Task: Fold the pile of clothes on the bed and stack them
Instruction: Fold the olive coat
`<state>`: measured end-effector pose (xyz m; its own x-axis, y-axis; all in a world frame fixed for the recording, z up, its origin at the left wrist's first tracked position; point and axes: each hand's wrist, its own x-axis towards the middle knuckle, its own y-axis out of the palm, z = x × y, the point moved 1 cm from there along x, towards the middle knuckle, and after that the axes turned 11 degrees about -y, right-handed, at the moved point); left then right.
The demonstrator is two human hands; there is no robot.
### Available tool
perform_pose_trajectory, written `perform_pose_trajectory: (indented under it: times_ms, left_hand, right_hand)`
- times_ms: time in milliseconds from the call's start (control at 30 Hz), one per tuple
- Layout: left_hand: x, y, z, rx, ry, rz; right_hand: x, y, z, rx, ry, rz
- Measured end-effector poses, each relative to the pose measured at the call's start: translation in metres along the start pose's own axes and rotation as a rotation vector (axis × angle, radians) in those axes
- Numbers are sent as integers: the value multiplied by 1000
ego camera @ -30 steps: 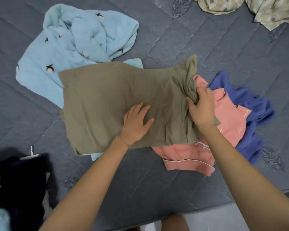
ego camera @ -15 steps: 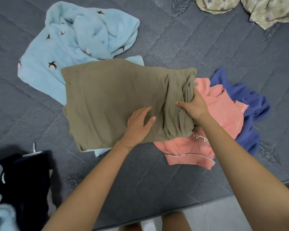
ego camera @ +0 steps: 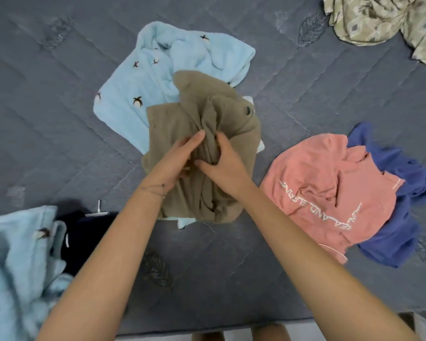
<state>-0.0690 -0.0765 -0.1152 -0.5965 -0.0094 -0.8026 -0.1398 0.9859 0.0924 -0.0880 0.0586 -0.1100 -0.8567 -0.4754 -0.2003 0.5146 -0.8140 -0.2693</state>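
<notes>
An olive-brown garment [ego camera: 221, 114] lies bunched in the middle of the bed, on top of a light blue fleece garment with small bird prints [ego camera: 158, 77]. My left hand [ego camera: 180, 158] and my right hand [ego camera: 225, 163] meet at its centre, and both grip gathered folds of the olive cloth. To the right lies a crumpled pink shirt with white lettering [ego camera: 330, 188], resting on a dark blue garment [ego camera: 399, 217].
The grey quilted bedspread [ego camera: 59, 134] covers the bed. At the near left lie a blurred light blue fleece piece [ego camera: 17, 262] and a black garment [ego camera: 84, 237]. A beige patterned cloth [ego camera: 384, 18] sits at the far right corner. The bed's near edge [ego camera: 231, 326] runs below.
The olive garment was spread flat with its right end over the pink shirt. My right hand has carried that end leftward over the middle, and both hands now hold it bunched. The pink shirt is uncovered.
</notes>
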Motion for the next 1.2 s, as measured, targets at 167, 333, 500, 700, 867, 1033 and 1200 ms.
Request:
perform_pose_trajectory:
  times_ms: [167,333,500,700,867,1033,1200]
  left_hand:
    - [5,-27,13,-6,90,-81]
    - [18,-47,33,0,187,-337]
    - [21,-83,44,-51,261,-461]
    - [24,-80,74,431,380,-851]
    - [37,-49,96,1260,555,-729]
    - [56,-66,120,1122,134,-560]
    - [40,-70,132,889,91,-803]
  right_hand:
    - [-2,27,-11,250,143,344]
    - [3,19,-23,104,125,226]
    - [13,7,-40,-459,-88,-23]
    - [22,25,-62,-783,-48,196]
    - [30,31,-80,-864,-55,258]
    - [34,20,-85,-813,-129,135]
    - [53,4,-79,-741,15,38]
